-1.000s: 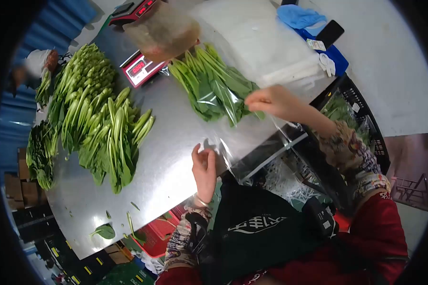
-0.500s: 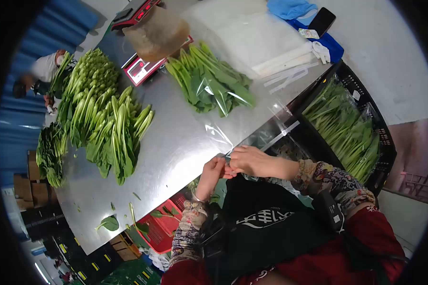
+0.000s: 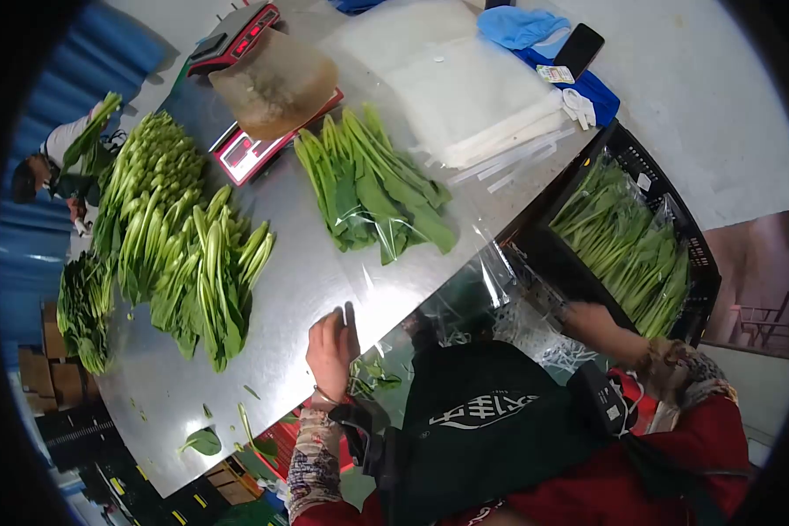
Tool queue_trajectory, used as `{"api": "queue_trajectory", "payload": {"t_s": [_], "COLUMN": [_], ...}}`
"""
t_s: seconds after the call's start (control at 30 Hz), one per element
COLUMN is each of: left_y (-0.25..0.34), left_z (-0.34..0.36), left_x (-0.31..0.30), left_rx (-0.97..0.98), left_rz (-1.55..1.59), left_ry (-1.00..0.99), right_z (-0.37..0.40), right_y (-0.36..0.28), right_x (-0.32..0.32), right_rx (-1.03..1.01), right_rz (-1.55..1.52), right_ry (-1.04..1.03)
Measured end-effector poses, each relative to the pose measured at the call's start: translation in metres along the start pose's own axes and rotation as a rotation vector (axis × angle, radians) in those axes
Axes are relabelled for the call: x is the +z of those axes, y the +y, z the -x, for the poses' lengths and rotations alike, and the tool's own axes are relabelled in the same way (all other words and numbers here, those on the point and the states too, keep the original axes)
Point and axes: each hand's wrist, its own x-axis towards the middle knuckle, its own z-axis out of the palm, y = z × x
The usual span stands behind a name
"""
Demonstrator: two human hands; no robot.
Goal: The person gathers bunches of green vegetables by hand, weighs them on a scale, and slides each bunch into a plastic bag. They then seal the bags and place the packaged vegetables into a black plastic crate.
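My left hand [image 3: 329, 355] is at the near edge of the metal table, its fingers loosely bent and apart from the thumb, with nothing visible in it. Off to the right, my right hand [image 3: 598, 326] is smeared by motion beside the near side of the black crate [image 3: 706, 263]; its fingers are not clear. In front of both lies a bunch of leafy greens [image 3: 373, 188] inside a clear plastic bag [image 3: 473, 263], whose loose end hangs over the table edge.
A large pile of greens [image 3: 184, 237] covers the table's left. Behind the bag stand red scales [image 3: 241, 158]; plastic sheets [image 3: 456, 79] lie farther right, near a phone [image 3: 579, 51]. Bagged greens [image 3: 622, 237] fill the crate. Another person [image 3: 61, 158] works at far left.
My hands were together at the loose end of the bag and have come apart. The right moved right and slightly down towards the crate, the left moved left and slightly down.
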Motion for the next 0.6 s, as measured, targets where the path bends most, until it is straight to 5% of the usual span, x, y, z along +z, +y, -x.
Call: {"api": "queue_trajectory", "payload": {"t_s": [0.07,0.23,0.33,0.37,0.47,0.6], "left_y": [-0.004,-0.015,-0.023,-0.023,-0.017,-0.021], "left_z": [-0.017,-0.045,-0.051,-0.054,-0.037,-0.04], "left_x": [0.007,0.016,0.023,0.019,0.017,0.033], "left_rx": [0.304,0.697,0.667,0.646,-0.143,-0.395], "left_rz": [-0.045,-0.013,0.072,0.086,0.665,0.91], "left_ry": [0.073,-0.138,-0.133,-0.163,-0.214,0.04], "right_z": [-0.064,-0.157,-0.182,-0.184,-0.181,-0.201], "right_y": [-0.016,-0.008,0.006,-0.002,-0.031,-0.044], "right_x": [-0.046,-0.092,-0.069,-0.065,-0.093,-0.085], "right_rx": [-0.161,-0.671,-0.7,-0.562,-0.086,0.079], "right_rz": [-0.151,0.056,-0.154,-0.154,-0.508,-0.908], "right_ry": [0.605,0.537,0.486,0.558,0.439,0.435]}}
